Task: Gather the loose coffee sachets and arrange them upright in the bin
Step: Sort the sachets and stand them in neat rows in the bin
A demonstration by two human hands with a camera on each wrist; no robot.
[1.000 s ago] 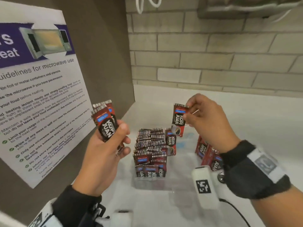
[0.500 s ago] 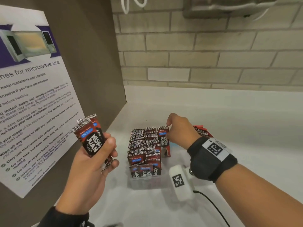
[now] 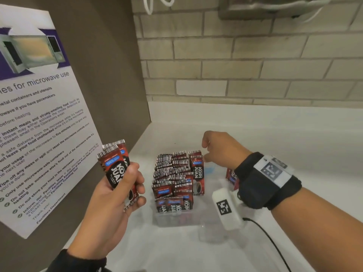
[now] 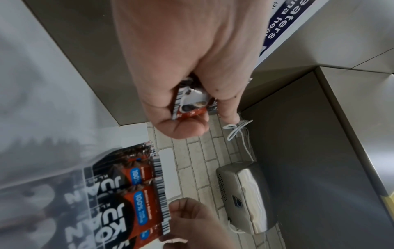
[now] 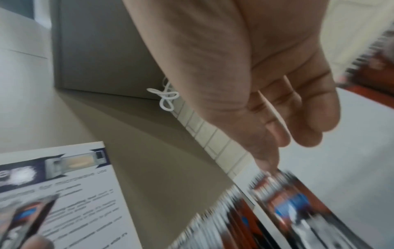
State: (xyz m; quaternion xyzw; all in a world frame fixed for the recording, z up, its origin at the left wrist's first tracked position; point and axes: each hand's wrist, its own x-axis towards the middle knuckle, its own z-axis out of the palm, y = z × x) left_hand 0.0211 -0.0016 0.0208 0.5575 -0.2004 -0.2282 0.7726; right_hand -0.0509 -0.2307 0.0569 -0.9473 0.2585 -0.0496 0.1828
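A clear plastic bin (image 3: 176, 219) on the white counter holds several red-and-black coffee sachets (image 3: 172, 177) standing upright in rows. My left hand (image 3: 131, 185) is raised to the left of the bin and grips a small bundle of sachets (image 3: 115, 169); the left wrist view shows their lower ends (image 4: 189, 104) inside the curled fingers. My right hand (image 3: 208, 154) hovers over the bin's far right corner with relaxed fingers. One fingertip (image 5: 266, 166) touches the top of the tallest upright sachet (image 3: 197, 173). A few loose sachets (image 3: 231, 177) lie on the counter, partly hidden behind my right wrist.
A microwave guidelines poster (image 3: 39, 134) hangs on the brown side panel close to my left hand. A brick wall (image 3: 255, 65) stands behind the counter, with a metal dispenser (image 3: 275, 6) and a looped white cord (image 3: 157, 2) above. A black cable (image 3: 271, 242) trails from my right wrist.
My right hand brought one sachet down from mid-air into the bin's right row and let go of it. My left hand kept its bundle and sank slightly.
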